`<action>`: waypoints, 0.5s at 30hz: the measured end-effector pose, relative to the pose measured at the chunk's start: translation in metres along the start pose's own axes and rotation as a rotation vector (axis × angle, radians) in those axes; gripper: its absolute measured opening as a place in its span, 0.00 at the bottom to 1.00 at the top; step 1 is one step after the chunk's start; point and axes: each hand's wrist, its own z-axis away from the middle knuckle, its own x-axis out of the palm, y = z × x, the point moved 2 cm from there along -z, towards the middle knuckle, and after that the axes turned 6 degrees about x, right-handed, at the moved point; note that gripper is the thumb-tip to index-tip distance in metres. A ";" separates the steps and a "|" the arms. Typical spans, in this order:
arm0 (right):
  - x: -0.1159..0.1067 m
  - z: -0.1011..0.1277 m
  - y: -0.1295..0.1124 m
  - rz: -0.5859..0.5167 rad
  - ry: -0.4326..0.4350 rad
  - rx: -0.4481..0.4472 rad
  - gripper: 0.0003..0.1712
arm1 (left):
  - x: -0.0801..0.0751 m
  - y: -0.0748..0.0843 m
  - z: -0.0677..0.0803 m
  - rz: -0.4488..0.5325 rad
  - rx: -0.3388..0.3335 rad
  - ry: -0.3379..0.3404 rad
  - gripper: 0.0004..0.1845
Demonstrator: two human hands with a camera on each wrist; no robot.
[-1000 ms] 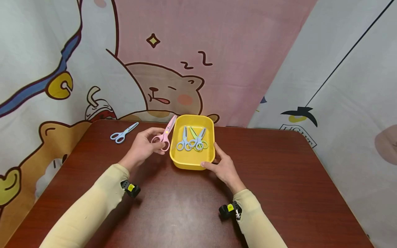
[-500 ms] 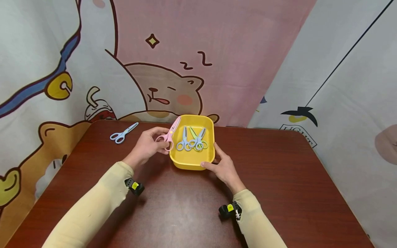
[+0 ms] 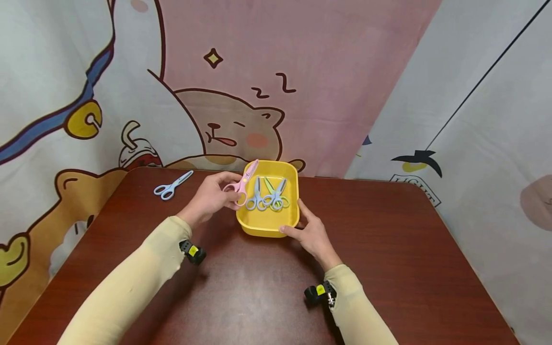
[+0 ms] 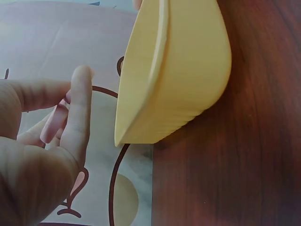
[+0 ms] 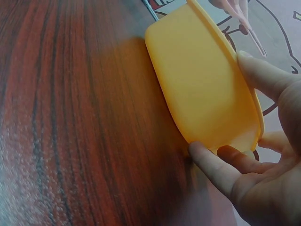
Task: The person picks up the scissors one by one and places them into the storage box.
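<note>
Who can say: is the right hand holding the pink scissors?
No: the left hand holds the pink scissors, while the right hand grips the yellow tray.

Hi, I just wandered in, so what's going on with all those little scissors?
A person is handling them with both hands. The left hand holds the pink scissors above the left side of the yellow tray, while the right hand grips its near right corner. Two blue scissors and a green pair lie inside. Another blue pair lies on the table, left of the tray.
</note>
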 end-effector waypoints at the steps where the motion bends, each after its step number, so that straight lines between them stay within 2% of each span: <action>1: 0.000 0.000 0.000 0.002 0.000 0.001 0.60 | 0.000 0.001 -0.001 -0.003 -0.010 0.001 0.28; 15: 0.001 -0.001 0.001 -0.005 -0.001 0.004 0.61 | 0.006 0.006 -0.011 -0.015 -0.060 -0.017 0.27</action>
